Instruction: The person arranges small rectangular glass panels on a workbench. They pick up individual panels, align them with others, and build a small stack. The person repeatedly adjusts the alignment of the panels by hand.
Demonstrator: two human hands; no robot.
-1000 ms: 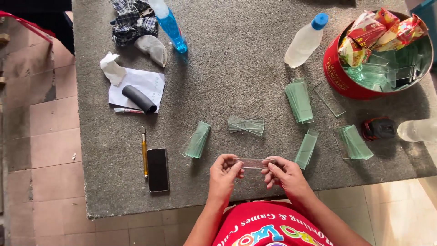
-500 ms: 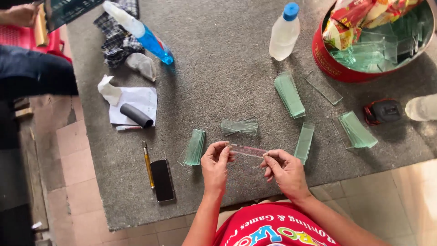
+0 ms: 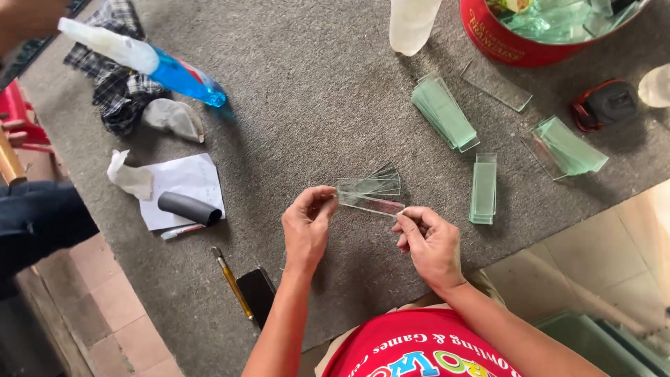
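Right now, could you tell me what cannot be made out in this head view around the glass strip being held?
- Strip: its ends are covered by fingers of the left hand and right hand.
- Red tub: top cut off by the frame edge.
- White bottle: cap out of frame.
- Fanned glass: count unclear, the clear pieces overlap.

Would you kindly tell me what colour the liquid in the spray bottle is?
Blue liquid in the spray bottle, shown best in the head view.
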